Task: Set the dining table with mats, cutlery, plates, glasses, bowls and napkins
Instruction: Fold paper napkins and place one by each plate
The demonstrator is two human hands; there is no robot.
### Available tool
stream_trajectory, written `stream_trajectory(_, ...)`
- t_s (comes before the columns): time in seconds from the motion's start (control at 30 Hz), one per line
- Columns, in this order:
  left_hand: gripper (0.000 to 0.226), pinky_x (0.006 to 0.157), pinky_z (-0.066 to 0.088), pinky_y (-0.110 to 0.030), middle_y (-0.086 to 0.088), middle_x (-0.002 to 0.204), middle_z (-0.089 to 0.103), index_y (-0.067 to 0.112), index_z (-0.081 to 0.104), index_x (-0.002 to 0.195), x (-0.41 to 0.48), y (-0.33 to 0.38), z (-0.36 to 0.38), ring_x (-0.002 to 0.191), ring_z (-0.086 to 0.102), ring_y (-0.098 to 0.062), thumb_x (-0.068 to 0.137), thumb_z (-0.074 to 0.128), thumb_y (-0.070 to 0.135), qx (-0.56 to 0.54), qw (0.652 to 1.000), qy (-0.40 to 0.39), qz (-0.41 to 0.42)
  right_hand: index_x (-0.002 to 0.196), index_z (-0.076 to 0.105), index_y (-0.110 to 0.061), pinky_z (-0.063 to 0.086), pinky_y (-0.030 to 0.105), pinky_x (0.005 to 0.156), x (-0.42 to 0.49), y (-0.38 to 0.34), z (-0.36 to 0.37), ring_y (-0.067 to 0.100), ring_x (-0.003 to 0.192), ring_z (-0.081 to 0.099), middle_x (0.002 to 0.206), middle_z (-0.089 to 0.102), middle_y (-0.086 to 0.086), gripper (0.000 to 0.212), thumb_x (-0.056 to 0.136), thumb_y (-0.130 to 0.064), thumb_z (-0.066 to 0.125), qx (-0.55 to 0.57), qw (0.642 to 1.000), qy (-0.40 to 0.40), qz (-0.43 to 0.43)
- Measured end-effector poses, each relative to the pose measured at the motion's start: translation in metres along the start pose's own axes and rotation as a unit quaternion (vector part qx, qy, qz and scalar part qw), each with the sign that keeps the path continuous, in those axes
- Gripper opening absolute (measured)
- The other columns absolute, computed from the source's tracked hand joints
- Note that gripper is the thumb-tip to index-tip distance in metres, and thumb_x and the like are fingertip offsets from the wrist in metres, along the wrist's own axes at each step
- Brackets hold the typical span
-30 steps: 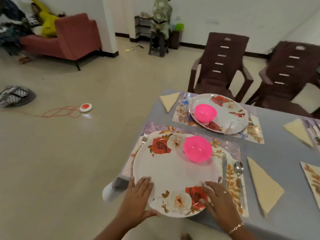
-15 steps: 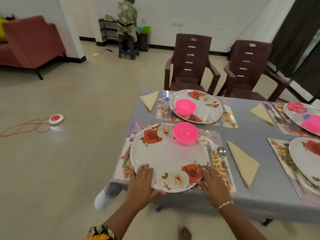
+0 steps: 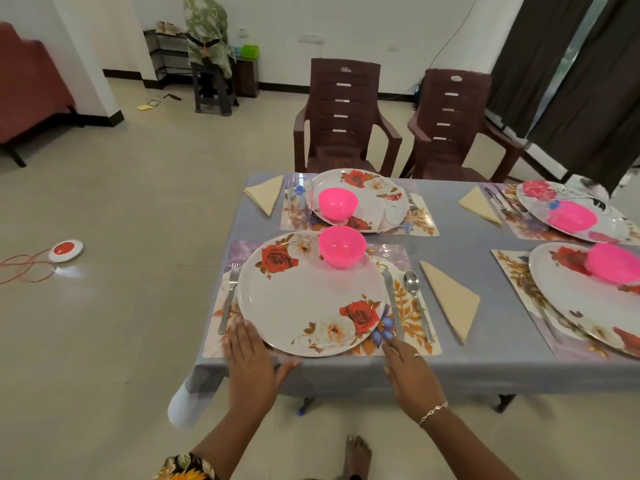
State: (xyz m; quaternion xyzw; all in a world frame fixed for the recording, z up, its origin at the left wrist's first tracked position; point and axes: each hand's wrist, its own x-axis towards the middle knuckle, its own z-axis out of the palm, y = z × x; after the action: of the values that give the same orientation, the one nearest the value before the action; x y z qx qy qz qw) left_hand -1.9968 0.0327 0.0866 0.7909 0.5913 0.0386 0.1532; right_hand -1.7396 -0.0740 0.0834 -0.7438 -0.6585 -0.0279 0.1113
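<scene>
Here at the near corner of the counter (image 3: pixel 467 372), draped in smooth grey cloth, the left hand (image 3: pixel 251 362) lies flat on the front edge of the glossy floral mat (image 3: pixel 212 347). Its grip is apart: fingers straight and together, tips right at the rim of the big round plate (image 3: pixel 304 303), thumb splayed along the counter's edge. The right hand (image 3: pixel 410 372) is at the mat's other front corner, grip apart as well, fingers straight. Its fingertips are just beside the handle end of the knife (image 3: pixel 393 303); whether they touch it I cannot tell. A thin chain bracelet (image 3: pixel 433 410) circles that wrist.

The plate sits in the middle of the mat, white and shiny, printed with red and cream roses. At its far rim stands a round pink bowl (image 3: pixel 341 245) in bright plastic. A steel fork (image 3: pixel 230 296) lies left of the plate; the knife and an oval-headed spoon (image 3: pixel 415 299) lie side by side on the right. Just past the mat, a cream napkin (image 3: pixel 450 301) lies on the cloth, folded into a long triangle.

Behind this place, a second plate (image 3: pixel 374 192) carries a second pink bowl (image 3: pixel 337 202) and a clear glass (image 3: pixel 394 214). Two brown slatted plastic chairs (image 3: pixel 343 116) stand at the far side.
</scene>
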Motion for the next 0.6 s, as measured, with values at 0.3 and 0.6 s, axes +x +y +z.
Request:
stream_trajectory(0.3, 0.074, 0.100, 0.041, -0.046, -0.023, 0.121, 0.061, -0.005, 0.061, 0.119, -0.009, -0.014, 0.017, 0.113, 0.059, -0.040, 0.088, 0.041, 0.059, 0.086, 0.995, -0.012, 0.043, 0.108, 0.069, -0.006, 0.056, 0.026, 0.068, 0.008, -0.020, 0.009, 0.022, 0.091, 0.070, 0.107, 0.070, 0.010, 0.077, 0.040, -0.032, 0.092, -0.054, 0.997, -0.059, -0.020)
stream_trajectory(0.6, 0.067, 0.075, 0.055, -0.045, -0.022, 0.098, 0.071, -0.004, 0.072, 0.096, -0.002, -0.017, 0.017, 0.091, 0.070, -0.035, 0.046, 0.091, 0.037, 0.137, 0.979, 0.101, 0.111, 0.104, 0.071, -0.004, 0.055, 0.030, 0.071, 0.005, -0.025, 0.014, 0.027, 0.092, 0.069, 0.105, 0.070, 0.013, 0.082, 0.030, -0.032, 0.094, -0.091, 0.993, -0.078, -0.008)
